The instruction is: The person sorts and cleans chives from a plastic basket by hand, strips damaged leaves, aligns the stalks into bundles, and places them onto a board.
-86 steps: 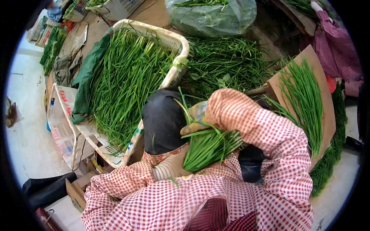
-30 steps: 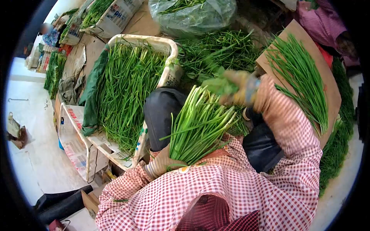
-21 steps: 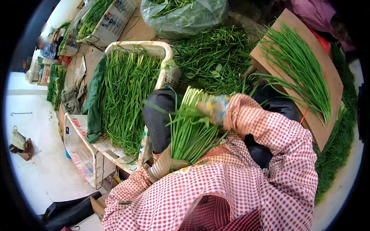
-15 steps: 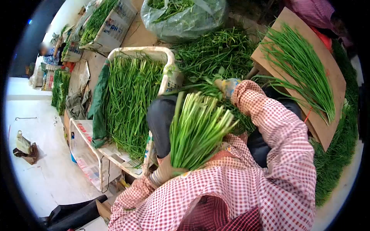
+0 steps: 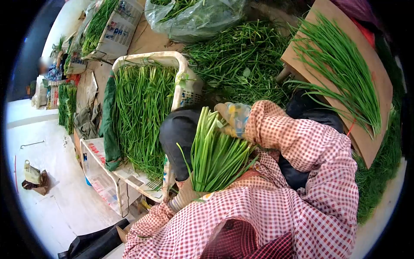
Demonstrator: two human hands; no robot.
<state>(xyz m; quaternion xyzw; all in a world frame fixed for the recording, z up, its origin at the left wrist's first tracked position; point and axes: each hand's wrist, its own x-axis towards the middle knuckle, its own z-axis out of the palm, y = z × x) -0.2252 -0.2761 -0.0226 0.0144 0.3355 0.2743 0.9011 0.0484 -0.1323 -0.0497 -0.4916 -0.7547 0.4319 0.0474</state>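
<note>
A bunch of garlic chives [image 5: 217, 162] stands in my lap with its pale cut ends up. My left hand [image 5: 186, 195], in a pale knit glove, is closed around the lower part of the bunch. At its upper right, my right hand [image 5: 235, 118], in a patterned glove, is curled at the stem ends, with its fingertips partly hidden. Left of my knee, a white plastic crate [image 5: 184, 71] holds many chives packed upright, with a green cloth [image 5: 110, 125] along its side.
Loose greens [image 5: 246, 60] lie heaped ahead. A brown board [image 5: 297, 60] at the right bears a spread of long chives [image 5: 345, 73]. A clear plastic bag [image 5: 194, 26] of greens stands at the back. Another filled crate [image 5: 118, 32] is at the upper left, and a person [image 5: 54, 71] is farther off.
My right hand has come back from the loose heap to the top of the bunch. The left hand still holds the bunch, and the view has shifted slightly.
</note>
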